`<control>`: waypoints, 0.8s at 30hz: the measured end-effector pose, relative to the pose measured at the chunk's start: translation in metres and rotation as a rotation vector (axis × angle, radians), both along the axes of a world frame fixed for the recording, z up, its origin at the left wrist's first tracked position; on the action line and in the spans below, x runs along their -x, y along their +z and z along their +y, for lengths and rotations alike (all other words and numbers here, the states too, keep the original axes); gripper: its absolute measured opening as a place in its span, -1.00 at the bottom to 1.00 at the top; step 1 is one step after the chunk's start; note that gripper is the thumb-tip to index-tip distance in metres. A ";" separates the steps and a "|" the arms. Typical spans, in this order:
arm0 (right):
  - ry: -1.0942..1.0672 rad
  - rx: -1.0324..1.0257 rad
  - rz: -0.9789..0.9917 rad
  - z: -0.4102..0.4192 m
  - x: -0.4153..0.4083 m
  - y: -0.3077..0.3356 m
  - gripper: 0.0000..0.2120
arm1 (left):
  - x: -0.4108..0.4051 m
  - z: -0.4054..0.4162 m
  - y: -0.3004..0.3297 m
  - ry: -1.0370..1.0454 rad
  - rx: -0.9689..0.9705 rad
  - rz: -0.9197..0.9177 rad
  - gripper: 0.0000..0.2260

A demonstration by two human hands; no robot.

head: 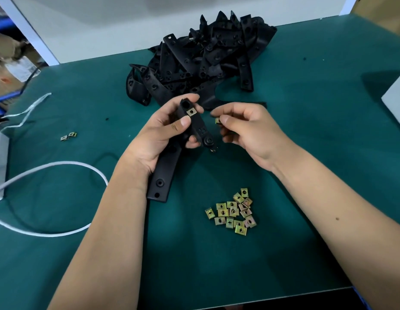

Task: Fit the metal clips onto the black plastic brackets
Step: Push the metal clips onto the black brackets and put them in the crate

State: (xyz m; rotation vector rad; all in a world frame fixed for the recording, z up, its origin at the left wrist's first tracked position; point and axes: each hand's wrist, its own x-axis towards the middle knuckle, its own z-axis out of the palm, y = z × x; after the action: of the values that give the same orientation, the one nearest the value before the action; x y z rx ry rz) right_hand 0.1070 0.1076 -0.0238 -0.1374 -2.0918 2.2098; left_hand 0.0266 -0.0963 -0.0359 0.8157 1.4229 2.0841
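Note:
My left hand [165, 133] grips a long black plastic bracket [165, 173] above the green table, thumb on its upper part. One brass-coloured metal clip [191, 112] sits fitted near the bracket's top end. My right hand [246, 130] is just to the right of the bracket and pinches another metal clip [217, 120] between thumb and fingers. A loose group of several metal clips [233, 212] lies on the mat in front of me. A heap of black brackets [208, 54] fills the far middle of the table.
Two stray clips [68, 136] lie at the left. A white cable [60, 166] loops across the left side of the green mat [306, 153]. A white box [395, 104] stands at the right edge. A white upright panel [94, 25] backs the table.

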 end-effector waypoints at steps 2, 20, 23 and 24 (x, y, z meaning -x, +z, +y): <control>-0.015 0.004 0.011 -0.003 0.000 0.001 -0.79 | -0.003 0.003 0.001 -0.015 0.000 0.004 -0.65; 0.053 -0.070 0.023 -0.005 -0.003 0.000 -0.88 | -0.006 0.009 0.002 0.031 0.008 0.041 -0.71; 0.052 -0.051 0.038 -0.004 -0.003 0.000 -0.91 | -0.003 0.008 0.000 0.061 -0.002 0.023 -0.70; 0.053 -0.043 0.043 -0.004 -0.004 0.001 -0.92 | -0.002 0.007 -0.001 0.071 0.002 0.018 -0.72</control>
State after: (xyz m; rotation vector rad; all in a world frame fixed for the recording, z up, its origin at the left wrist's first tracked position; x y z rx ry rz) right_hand 0.1107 0.1040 -0.0230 -0.0313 -2.1428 2.1747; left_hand 0.0289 -0.0889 -0.0368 0.7957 1.4825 2.1326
